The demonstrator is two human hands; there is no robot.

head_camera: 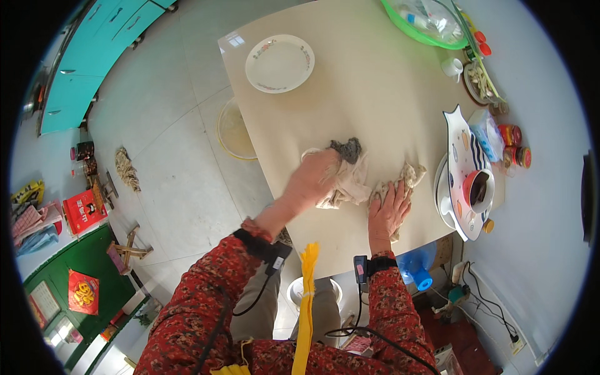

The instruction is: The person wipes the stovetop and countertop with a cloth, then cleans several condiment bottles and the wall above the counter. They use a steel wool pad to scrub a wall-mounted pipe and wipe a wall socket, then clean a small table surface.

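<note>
My left hand (315, 176) is closed over a light cloth (349, 180) on the beige tabletop (375, 108); folds of the cloth stick out around the fist. A dark grey crumpled cloth or scrubber (348, 149) touches the far side of that hand, and its exact hold is hidden. Spread on a second pale, stained cloth (412, 176), my right hand (389, 211) presses with its fingers apart, the palm side out of sight. An oval white plate with a floral rim (280, 63) lies near the table's far left corner.
Along the wall stand a fish-shaped plate (457, 140), a red-and-white bowl (478, 190), a tissue pack (486, 133), jars (510, 135), a white mug (452, 68) and a green basket (403, 30). A round tub (234, 131) is beside the table's left edge. Cables hang from both wrists.
</note>
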